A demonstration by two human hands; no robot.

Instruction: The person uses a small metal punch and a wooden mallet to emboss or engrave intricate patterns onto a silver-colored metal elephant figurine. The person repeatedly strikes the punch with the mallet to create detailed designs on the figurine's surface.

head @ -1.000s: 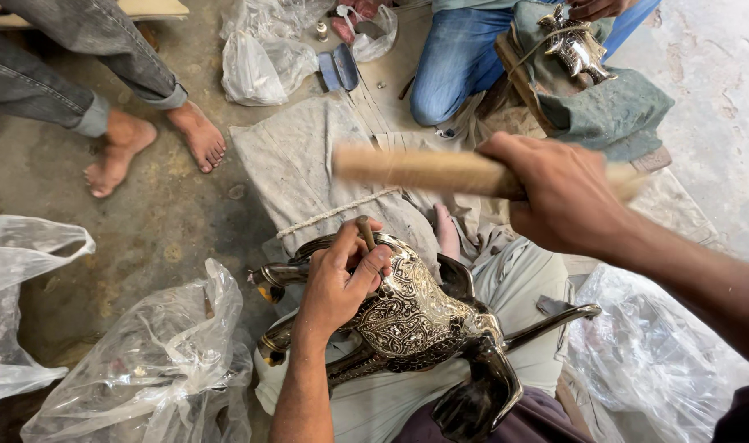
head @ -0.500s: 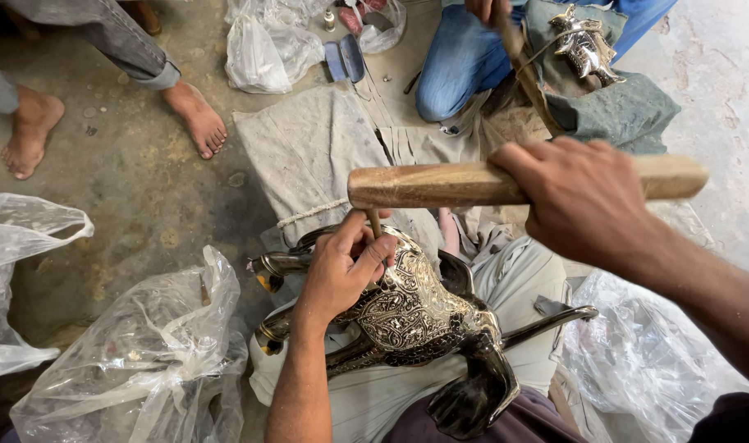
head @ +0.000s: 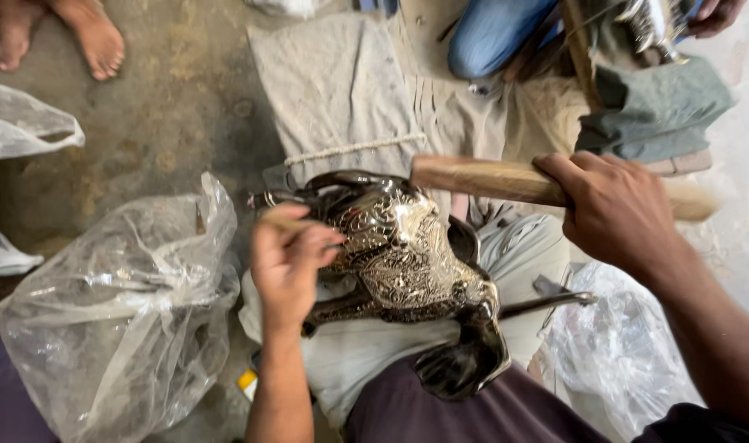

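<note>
An engraved silver-coloured metal animal figure lies across my lap on a pale cloth. My left hand rests on its side and pinches a thin chisel-like tool against the engraved surface. My right hand grips a thick wooden stick, held level just above the figure's upper edge. The stick's far end is blurred.
Clear plastic bags lie at left and lower right. A grey sack covers the concrete floor ahead. One person's bare feet show at top left. Another, in blue trousers, holds a metal piece at top right.
The wooden stick has come down from above toward the figure. The view has shifted closer and lower; the other person's feet have slid toward the top left.
</note>
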